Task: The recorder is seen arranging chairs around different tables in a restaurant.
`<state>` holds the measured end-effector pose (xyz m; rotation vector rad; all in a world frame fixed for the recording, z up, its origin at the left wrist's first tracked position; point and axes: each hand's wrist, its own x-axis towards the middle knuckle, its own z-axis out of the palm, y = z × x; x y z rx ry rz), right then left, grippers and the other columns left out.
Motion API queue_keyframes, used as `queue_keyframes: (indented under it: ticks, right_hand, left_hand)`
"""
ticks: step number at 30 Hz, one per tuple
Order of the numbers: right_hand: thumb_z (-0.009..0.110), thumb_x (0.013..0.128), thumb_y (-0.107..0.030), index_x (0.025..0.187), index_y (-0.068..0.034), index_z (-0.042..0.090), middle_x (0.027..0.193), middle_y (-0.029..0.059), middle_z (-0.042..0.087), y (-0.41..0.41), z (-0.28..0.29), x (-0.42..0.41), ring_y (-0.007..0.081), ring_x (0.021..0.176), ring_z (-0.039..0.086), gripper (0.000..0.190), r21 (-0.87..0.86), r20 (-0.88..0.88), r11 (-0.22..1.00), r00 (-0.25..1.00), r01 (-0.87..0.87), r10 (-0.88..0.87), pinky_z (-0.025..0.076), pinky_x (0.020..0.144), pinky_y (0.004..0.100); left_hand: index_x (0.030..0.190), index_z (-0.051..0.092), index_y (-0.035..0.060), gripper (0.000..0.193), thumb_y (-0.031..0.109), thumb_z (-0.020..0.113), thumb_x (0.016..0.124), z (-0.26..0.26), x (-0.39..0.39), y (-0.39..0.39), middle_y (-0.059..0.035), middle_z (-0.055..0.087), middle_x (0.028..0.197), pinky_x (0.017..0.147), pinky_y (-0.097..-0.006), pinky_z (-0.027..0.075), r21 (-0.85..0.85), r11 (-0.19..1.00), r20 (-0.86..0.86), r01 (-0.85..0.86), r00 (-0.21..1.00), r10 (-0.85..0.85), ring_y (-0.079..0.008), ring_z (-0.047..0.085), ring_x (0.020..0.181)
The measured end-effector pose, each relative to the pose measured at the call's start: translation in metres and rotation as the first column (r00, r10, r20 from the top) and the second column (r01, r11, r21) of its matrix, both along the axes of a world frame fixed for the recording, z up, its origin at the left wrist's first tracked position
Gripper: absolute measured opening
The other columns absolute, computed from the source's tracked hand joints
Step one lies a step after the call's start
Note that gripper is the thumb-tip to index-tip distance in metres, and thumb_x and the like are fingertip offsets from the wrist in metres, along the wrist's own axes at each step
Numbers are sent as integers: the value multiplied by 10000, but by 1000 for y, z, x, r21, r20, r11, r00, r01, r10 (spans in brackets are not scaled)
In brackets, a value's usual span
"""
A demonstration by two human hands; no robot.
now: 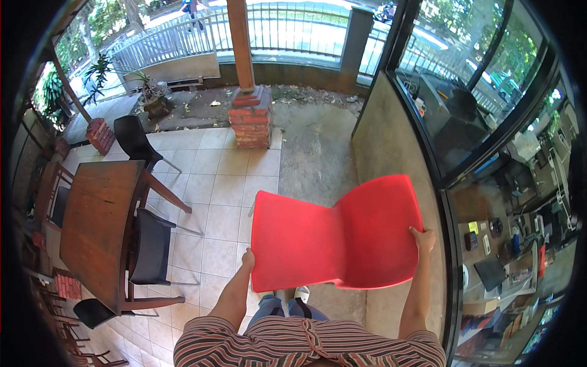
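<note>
A red plastic chair is in front of my body, gripped at both ends. My left hand holds the front edge of its seat, with the fingers hidden beneath. On the other side, my right hand clasps the outer edge of the backrest, thumb on the inner face. The seat faces up towards me and the backrest is to the right. A bit of metal leg shows past the seat's far left corner; the other legs are hidden. Whether any leg touches the floor, I cannot tell.
To the left stands a wooden table with black chairs around it. A brick-based post rises ahead. Along my right runs a low wall with framed glass above. Pale tiles meet bare concrete underfoot.
</note>
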<state>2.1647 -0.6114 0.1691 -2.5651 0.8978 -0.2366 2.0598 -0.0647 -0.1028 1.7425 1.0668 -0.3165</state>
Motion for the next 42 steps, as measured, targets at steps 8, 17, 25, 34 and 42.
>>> queue_keyframes:
  ticks: [8, 17, 25, 34, 42]
  right_hand:
    - [739, 526, -346, 706, 37, 627, 653, 186, 605, 10, 19, 13, 300, 625, 609, 438, 57, 43, 995, 996, -81, 79, 473, 573, 363]
    - [740, 547, -316, 646, 20, 615, 559, 147, 576, 7, 41, 14, 243, 512, 574, 373, 40, 153, 966, 957, -257, 248, 429, 500, 338]
    - [726, 598, -268, 551, 39, 511, 445, 69, 429, -26, 86, -6, 118, 439, 374, 377, -15, 195, 938, 919, -348, 344, 331, 443, 310]
    - [680, 663, -342, 571, 49, 507, 452, 86, 405, -45, 131, -51, 158, 435, 338, 437, -134, 178, 930, 916, -341, 361, 300, 445, 335]
    - [612, 723, -386, 592, 51, 536, 448, 78, 405, -55, 150, -100, 154, 442, 340, 463, -179, 192, 932, 917, -316, 348, 298, 451, 350]
  left_hand:
    - [951, 548, -92, 604, 422, 269, 800, 13, -48, 8, -267, 534, 1005, 827, -411, 393, 31, 953, -17, -302, 953, 303, -351, 522, 952]
    - [931, 553, -95, 597, 437, 338, 769, 30, -96, -5, -237, 571, 933, 751, -396, 426, -96, 836, 41, -539, 838, 545, -305, 555, 881]
    - [855, 586, -82, 552, 408, 348, 764, 100, -111, -29, -219, 594, 844, 681, -393, 442, -66, 840, 90, -539, 835, 543, -287, 578, 775]
    - [886, 606, -27, 505, 394, 352, 773, 146, -146, -56, -196, 600, 863, 721, -368, 425, -96, 814, 89, -573, 809, 581, -272, 571, 797]
    - [884, 605, -22, 488, 402, 393, 769, 140, -178, -56, -177, 602, 849, 687, -362, 435, -236, 794, 196, -560, 773, 604, -253, 573, 761]
